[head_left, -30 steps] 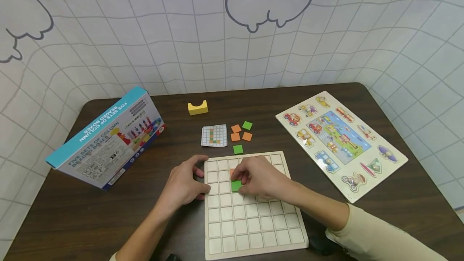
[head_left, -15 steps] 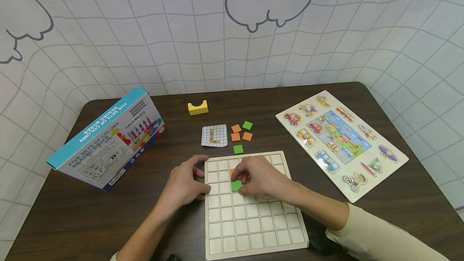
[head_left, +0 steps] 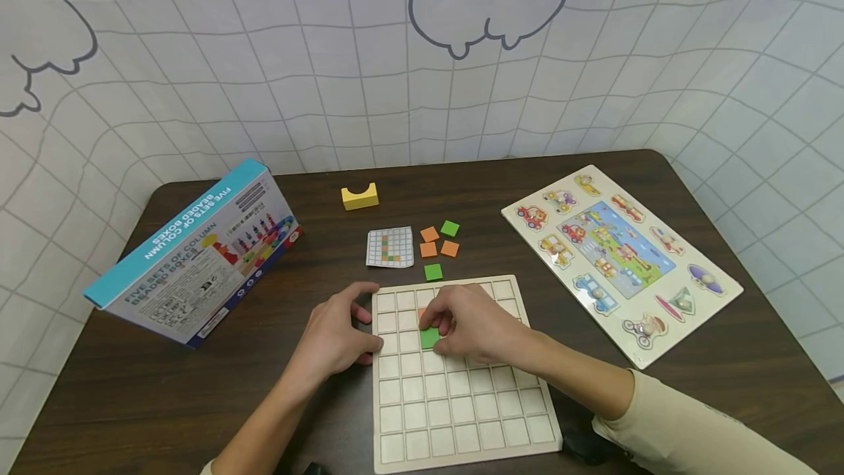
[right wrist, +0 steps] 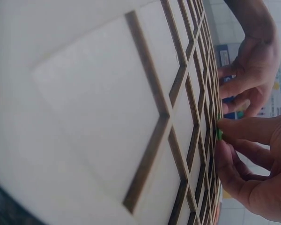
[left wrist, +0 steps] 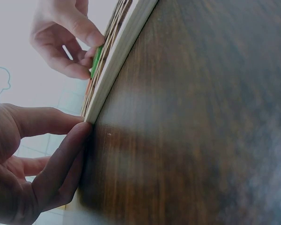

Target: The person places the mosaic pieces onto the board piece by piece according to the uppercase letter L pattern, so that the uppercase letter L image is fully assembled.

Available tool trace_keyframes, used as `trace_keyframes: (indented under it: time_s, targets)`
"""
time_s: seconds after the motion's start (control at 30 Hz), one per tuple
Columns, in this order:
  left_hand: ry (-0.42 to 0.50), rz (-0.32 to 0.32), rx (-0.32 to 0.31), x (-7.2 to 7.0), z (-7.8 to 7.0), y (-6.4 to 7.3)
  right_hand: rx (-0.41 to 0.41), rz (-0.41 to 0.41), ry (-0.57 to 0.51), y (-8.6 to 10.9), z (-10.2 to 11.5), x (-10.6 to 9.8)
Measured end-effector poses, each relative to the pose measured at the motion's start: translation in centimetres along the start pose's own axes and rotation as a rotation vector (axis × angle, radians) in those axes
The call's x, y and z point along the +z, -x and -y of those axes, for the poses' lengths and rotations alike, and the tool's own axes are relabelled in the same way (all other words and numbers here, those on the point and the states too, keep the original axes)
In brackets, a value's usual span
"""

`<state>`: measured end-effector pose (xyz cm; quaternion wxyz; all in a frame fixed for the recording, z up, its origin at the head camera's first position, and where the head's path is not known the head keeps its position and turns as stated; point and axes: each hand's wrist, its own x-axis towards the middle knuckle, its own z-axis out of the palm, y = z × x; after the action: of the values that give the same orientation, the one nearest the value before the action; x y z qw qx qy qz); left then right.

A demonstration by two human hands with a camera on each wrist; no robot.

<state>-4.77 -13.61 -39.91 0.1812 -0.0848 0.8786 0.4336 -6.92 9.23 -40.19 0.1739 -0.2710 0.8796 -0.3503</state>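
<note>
The green tile (head_left: pixel 430 339) is on the wooden board (head_left: pixel 461 413), a few squares in from the board's back left corner, and the board lies well away from the back edge of the table (head_left: pixel 198 409). The right hand (head_left: pixel 476 322) has the green tile pinched in its fingers. The left hand (head_left: pixel 336 332) has its bent fingers holding the board's left edge. An orange tile (head_left: pixel 422 314) sits next to the green one, toward the back edge. I think the green tile could go in crooked if one side gets stuck on the raised strips (right wrist: pixel 148 70). The right fingers might bump the orange tile too, because they are so close. If the left hand let go, a push could make the board slide. The head view shows the green tile's top, plus a small card (head_left: pixel 390 247) and loose tiles (head_left: pixel 428 248) near the board's back edge; I can't see those in the wrist views. The left wrist view shows the tile's thin side and the board's thick edge instead. I can't tell if the tile lies flat.
</note>
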Motion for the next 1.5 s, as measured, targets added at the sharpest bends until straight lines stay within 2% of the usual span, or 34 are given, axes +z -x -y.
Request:
trace_keyframes:
  time_s: [0.3, 0.67, 0.97, 1.5]
  targets:
    - [-0.001, 0.000, -0.004, 0.0, 0.0, -0.1, -0.015, -0.004, 0.030, 0.0, 0.0, -0.2]
    - [-0.002, -0.002, 0.005, 0.1, 0.0, -0.2, -0.001, 0.000, -0.002, -0.1, -0.1, -0.6]
    - [0.000, -0.001, -0.001, 0.0, 0.0, -0.2, -0.016, -0.032, 0.014, -0.3, -0.3, -1.3]
    - [0.002, 0.000, -0.013, 0.1, -0.1, -0.1, 0.038, -0.089, 0.007, -1.1, -1.1, -2.9]
